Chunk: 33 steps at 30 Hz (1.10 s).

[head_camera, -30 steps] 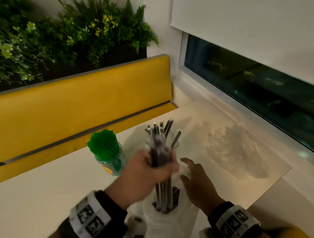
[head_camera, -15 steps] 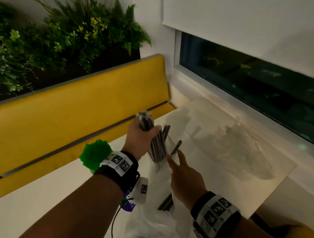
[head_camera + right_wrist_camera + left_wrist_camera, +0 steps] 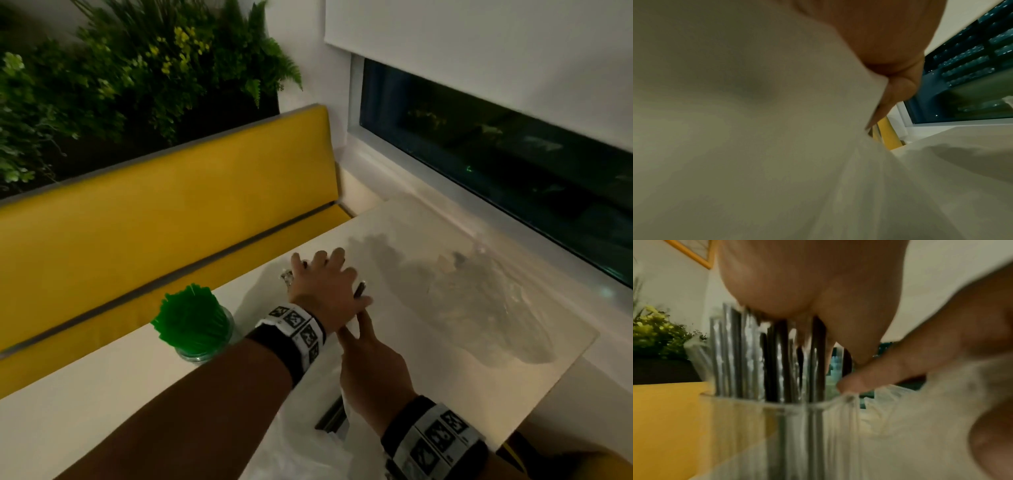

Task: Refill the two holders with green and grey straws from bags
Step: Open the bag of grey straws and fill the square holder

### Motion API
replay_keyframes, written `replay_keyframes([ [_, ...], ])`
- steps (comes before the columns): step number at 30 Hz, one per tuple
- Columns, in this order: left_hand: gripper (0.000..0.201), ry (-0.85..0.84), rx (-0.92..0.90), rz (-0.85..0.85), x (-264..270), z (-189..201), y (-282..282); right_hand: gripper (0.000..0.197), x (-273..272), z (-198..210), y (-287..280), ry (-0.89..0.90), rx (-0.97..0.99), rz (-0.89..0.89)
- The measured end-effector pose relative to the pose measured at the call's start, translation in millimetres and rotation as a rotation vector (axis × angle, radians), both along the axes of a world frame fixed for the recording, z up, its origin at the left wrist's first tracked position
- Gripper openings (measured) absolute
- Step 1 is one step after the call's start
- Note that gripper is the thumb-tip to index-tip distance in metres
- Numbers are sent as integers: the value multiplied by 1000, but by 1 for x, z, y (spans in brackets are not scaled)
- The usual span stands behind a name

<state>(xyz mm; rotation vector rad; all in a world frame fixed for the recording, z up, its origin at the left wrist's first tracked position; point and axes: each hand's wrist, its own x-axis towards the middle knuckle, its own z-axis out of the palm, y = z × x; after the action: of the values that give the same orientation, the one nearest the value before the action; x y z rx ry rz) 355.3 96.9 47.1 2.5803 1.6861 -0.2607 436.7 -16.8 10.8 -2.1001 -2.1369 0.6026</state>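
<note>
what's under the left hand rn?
The left hand lies flat, fingers spread, on top of wrapped grey straws standing upright in a clear holder. The holder's bottom is out of view.

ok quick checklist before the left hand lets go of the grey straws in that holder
1. Grey straws inside the clear holder: ok, the left wrist view shows them upright past its rim.
2. Left hand flat on the straw tops: ok, fingers spread straight over them.
3. Every straw seated: not ok, one grey straw leans out at the hand's right edge.
4. Right hand steadying the white bag: cannot tell; it lies against the plastic, grip hidden.
5. Straws left in the bag: not ok, a few dark ones still lie in it.
6. Green straws holder filled: ok.
</note>
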Motion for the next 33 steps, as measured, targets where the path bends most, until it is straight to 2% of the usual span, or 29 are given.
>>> replay_keyframes([
  [2, 46, -52, 99, 17, -3, -2, 10, 82, 0, 0, 0, -4, -7, -5],
  [5, 50, -152, 192, 67, -16, 3, 19, 81, 1, -2, 0, -2, -19, -22],
  [8, 36, -24, 104, 79, -25, 2, 19, 82, 1, -6, 2, 11, -16, -29],
  [9, 35, -36, 83, 94, -28, 3, 18, 82, 1, -8, 3, 30, -15, -38],
  [10, 38, -86, 94, 110, -30, 9, 14, 80, 2, -8, 3, 59, -9, -53],
  [12, 43, -323, 279, 67, -37, 27, -4, 77, 7, -8, 1, 139, 16, -87],
  [14, 29, -613, 420, -123, -46, 42, -43, 72, 14, -7, -6, 254, 41, -130],
  [15, 20, -670, 349, -197, -52, 40, -67, 68, 17, -6, -9, 314, 41, -158],
  [16, 16, -678, 198, -222, -55, 33, -92, 62, 19, -5, -12, 374, 31, -191],
  [18, 22, -606, -225, -88, -60, 4, -133, 48, 20, -4, -18, 489, 10, -237],
  [19, 25, -585, -393, 14, -62, -18, -147, 41, 18, -2, -21, 546, -6, -239],
  [20, 27, -599, -486, 103, -63, -34, -154, 35, 15, 1, -25, 606, -30, -234],
  [22, 30, -588, -531, 180, -62, -57, -159, 32, 5, 8, -33, 730, -100, -212],
  [24, 37, -453, -619, 216, -59, -70, -163, 33, -3, 13, -44, 784, -168, -152],
  [26, 43, -272, -715, 262, -54, -76, -168, 34, -8, 14, -55, 776, -190, -85],
  [28, 49, -173, -744, 306, -51, -73, -172, 35, -9, 15, -63, 753, -168, -29],
  [31, 45, -145, -756, 283, -53, -72, -176, 34, -5, 14, -68, 724, -124, 22],
  [33, 41, -141, -762, 272, -57, -75, -179, 24, -4, 12, -69, 633, -141, 127],
])
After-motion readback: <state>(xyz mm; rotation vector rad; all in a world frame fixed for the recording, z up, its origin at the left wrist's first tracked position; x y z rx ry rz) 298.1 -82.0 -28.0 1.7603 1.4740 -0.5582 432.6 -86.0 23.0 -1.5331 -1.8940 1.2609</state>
